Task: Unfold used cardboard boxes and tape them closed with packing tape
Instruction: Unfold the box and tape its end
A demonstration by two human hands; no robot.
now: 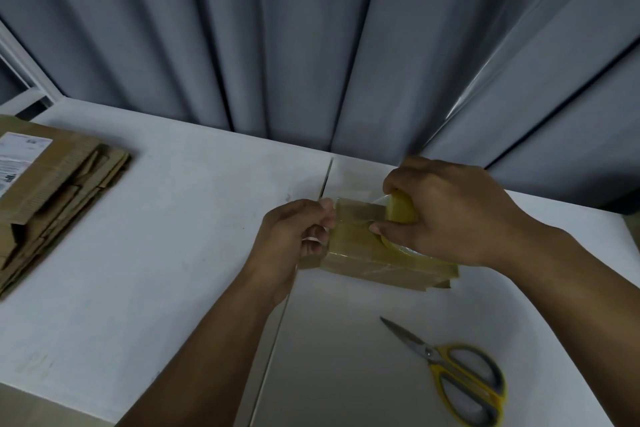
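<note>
Left hand [298, 239] curled, gripping the small cardboard box [360, 253] at its 9 o'clock end. Right hand [450, 215], knuckles up, pinches the packing tape roll [401, 209] atop the box.

head cam | looks forward and down (wide-angle) | close over the table [173, 218] | edges seemingly warped

shipping label [21, 158] on cardboard [74, 184] — print blurred, unreadable
</note>
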